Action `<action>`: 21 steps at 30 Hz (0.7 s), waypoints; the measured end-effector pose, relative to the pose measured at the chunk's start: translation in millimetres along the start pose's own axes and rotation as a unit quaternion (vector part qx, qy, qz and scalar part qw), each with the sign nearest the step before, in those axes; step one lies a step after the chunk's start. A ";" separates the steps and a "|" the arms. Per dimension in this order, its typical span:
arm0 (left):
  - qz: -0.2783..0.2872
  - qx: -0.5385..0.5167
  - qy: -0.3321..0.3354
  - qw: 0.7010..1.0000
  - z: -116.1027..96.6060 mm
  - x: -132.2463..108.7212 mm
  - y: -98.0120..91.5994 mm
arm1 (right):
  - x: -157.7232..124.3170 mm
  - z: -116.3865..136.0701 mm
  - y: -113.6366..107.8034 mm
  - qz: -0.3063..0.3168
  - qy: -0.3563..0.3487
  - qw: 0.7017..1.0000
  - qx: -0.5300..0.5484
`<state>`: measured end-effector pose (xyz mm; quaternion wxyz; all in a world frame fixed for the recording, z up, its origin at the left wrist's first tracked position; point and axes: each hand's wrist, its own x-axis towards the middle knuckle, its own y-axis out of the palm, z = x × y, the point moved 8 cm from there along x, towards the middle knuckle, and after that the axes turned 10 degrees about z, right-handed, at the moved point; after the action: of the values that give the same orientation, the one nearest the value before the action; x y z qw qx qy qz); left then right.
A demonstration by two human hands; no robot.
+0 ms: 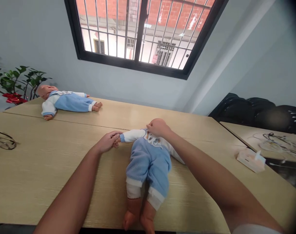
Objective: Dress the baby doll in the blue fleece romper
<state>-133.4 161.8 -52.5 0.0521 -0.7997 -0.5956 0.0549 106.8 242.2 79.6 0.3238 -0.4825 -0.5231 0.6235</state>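
A baby doll (148,162) in a blue romper with white sleeves lies on its back on the wooden table (52,169), feet toward me. My left hand (109,141) is closed around the doll's outstretched hand at the end of its white sleeve. My right hand (159,127) rests curled over the doll's head and hides it.
A second doll (67,101) in the same blue outfit lies at the far left of the table. Glasses (3,142) sit at the left edge, a tissue box (251,159) at the right. A potted plant (15,85) stands far left, black chairs (260,112) and a second table with cables at right.
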 end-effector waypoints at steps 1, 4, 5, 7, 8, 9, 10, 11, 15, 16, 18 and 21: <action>-0.008 0.026 0.001 1.000 -1.9 -0.6 -1.9 | -11.4 -2.7 1.8 -0.018 -0.010 1.000 0.014; -0.027 0.144 0.028 0.989 -16.8 -4.1 -5.0 | -52.6 -25.1 12.6 -0.097 -0.045 0.990 0.094; -0.023 0.177 0.037 0.983 -21.7 -5.3 -4.0 | -65.9 -36.2 20.5 -0.114 -0.056 0.984 0.127; 0.005 0.211 0.039 0.977 -25.9 -6.6 1.3 | -86.9 -60.4 43.1 -0.125 -0.065 0.972 0.191; 0.025 0.216 0.034 0.975 -25.5 -7.0 4.7 | -94.4 -71.2 55.8 -0.124 -0.069 0.965 0.221; 0.043 0.219 0.027 0.974 -24.2 -7.5 7.7 | -100.2 -79.8 68.1 -0.124 -0.078 0.957 0.252; 0.055 0.222 0.019 0.973 -22.4 -8.0 9.7 | -104.4 -86.1 79.2 -0.126 -0.090 0.947 0.281; 0.062 0.226 0.010 0.972 -20.5 -8.6 10.7 | -107.3 -90.3 88.6 -0.130 -0.105 0.937 0.307; 0.054 0.244 -0.012 0.968 -15.8 -11.0 8.0 | -110.0 -100.5 111.7 -0.148 -0.126 0.904 0.381; 0.052 0.253 -0.013 0.966 -15.7 -11.2 7.4 | -109.4 -103.6 115.2 -0.147 -0.119 0.898 0.398; 0.025 0.295 -0.011 0.955 -20.1 -10.6 4.6 | -108.8 -110.9 119.9 -0.147 -0.104 0.883 0.433; -0.069 0.395 0.027 0.916 -45.7 -7.2 8.2 | -109.3 -112.8 122.5 -0.139 -0.126 0.874 0.449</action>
<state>-120.8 151.7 -8.4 0.3834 -0.6724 -0.5773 0.2601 260.8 151.5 -8.4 0.5203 -0.1252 -0.2851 0.7952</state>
